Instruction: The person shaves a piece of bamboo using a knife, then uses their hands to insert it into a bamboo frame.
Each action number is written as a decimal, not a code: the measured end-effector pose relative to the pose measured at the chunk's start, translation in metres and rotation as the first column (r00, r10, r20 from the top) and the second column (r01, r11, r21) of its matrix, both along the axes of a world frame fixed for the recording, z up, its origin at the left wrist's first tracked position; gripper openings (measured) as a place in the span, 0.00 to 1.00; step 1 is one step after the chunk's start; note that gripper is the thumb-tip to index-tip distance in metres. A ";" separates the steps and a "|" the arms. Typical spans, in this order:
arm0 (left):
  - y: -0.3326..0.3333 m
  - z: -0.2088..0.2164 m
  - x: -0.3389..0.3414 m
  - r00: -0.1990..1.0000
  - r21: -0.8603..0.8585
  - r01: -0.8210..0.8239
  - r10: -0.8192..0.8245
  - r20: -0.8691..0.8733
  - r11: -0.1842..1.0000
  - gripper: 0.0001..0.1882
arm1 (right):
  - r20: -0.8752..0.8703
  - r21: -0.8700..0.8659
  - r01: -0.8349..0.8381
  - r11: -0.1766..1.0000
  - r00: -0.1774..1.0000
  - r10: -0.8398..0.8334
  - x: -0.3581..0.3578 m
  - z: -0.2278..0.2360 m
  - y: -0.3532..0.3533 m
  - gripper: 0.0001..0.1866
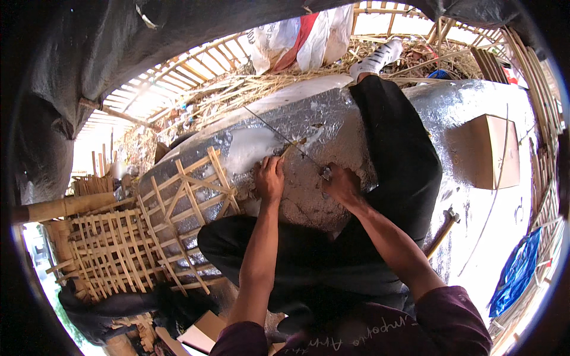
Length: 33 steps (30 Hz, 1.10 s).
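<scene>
My right hand [344,187] is closed around the near end of a long, thin, dark rod [270,128], where a bit of shiny metal shows at the fingers. The rod slants away to the far left over a silver foil sheet [332,127]. My left hand [270,178] is closed, its fingertips at a small yellowish bamboo piece [293,145] that the rod crosses. How the fingers grip this piece is partly hidden. Both hands are low over the foil, between my bent legs in black trousers.
To the left lie an open bamboo lattice [189,200] and a woven bamboo panel [113,249]. A hammer [444,234] rests right of my knee, near a cardboard box [502,151]. Blue plastic sheeting [516,273] hangs at the right. Dry straw [219,101] lies along the far side.
</scene>
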<state>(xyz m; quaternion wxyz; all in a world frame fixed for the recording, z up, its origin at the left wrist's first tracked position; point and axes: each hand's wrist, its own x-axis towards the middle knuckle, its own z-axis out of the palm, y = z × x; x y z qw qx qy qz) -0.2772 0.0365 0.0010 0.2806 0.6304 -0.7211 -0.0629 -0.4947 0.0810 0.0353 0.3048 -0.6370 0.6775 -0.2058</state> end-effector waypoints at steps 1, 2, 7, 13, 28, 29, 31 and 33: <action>0.000 0.000 0.000 1.000 -0.004 -0.007 0.007 0.007 1.000 0.07 | 0.029 -0.083 0.040 0.996 0.999 -0.037 0.002 0.001 -0.006 0.17; -0.005 0.000 0.000 1.000 -0.008 -0.014 0.014 0.013 1.000 0.07 | 0.088 -0.042 0.061 0.997 0.994 -0.057 -0.001 0.002 -0.012 0.18; -0.007 0.002 -0.003 0.999 -0.045 0.024 -0.026 -0.036 0.999 0.07 | 0.404 0.033 0.077 0.997 0.911 -0.083 0.004 0.005 0.005 0.16; -0.003 0.003 0.009 0.999 0.022 -0.015 0.016 -0.032 1.000 0.06 | 0.173 0.143 -0.026 0.989 0.985 0.001 0.006 0.059 -0.009 0.18; -0.001 0.004 0.002 0.999 0.042 -0.040 0.039 0.037 0.998 0.09 | -0.032 0.061 -0.002 0.998 0.999 0.004 0.005 0.009 0.000 0.19; -0.001 0.001 0.004 0.999 -0.002 -0.025 0.025 0.022 1.000 0.10 | 0.073 0.135 0.060 0.989 0.995 -0.070 0.004 0.008 -0.004 0.19; -0.002 -0.001 0.015 1.000 -0.118 -0.030 0.029 -0.011 0.992 0.09 | 0.112 0.138 0.002 0.990 0.994 -0.017 0.011 0.051 -0.016 0.19; -0.005 0.004 -0.002 0.999 -0.047 -0.010 0.008 -0.054 0.999 0.08 | 0.132 0.167 0.026 0.986 0.990 -0.049 0.001 0.057 -0.011 0.20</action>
